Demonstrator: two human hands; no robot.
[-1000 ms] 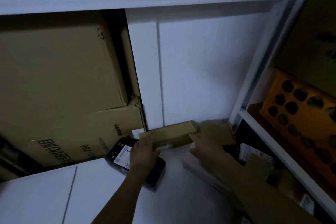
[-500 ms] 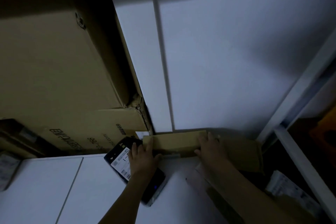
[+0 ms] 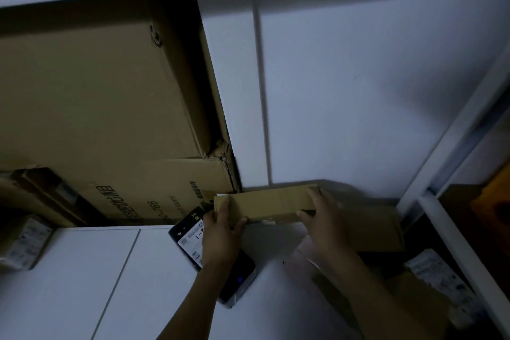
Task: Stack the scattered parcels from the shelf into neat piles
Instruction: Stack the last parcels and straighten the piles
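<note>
A long narrow cardboard parcel [image 3: 271, 203] lies against the white back wall of the shelf. My left hand [image 3: 222, 234] grips its left end, fingers over the top and thumb under the front edge. My right hand [image 3: 324, 218] grips its right end the same way. Under my left wrist lies a flat black parcel [image 3: 240, 276] with a white shipping label. A wider brown cardboard box [image 3: 369, 229] sits behind and to the right of my right hand. A pale flat parcel [image 3: 303, 250] lies beneath my right forearm.
Two big cardboard cartons [image 3: 96, 107] fill the shelf's left half. A small labelled parcel [image 3: 22, 243] sits at the far left edge. A labelled packet [image 3: 436, 276] lies low on the right. A white shelf upright [image 3: 455, 130] borders the right, an orange crate [image 3: 494, 201] beyond it.
The long parcel moved from the shelf's front area back against the wall, both hands staying on its ends. The view swung left and closer; the orange crate slid mostly out of frame.
</note>
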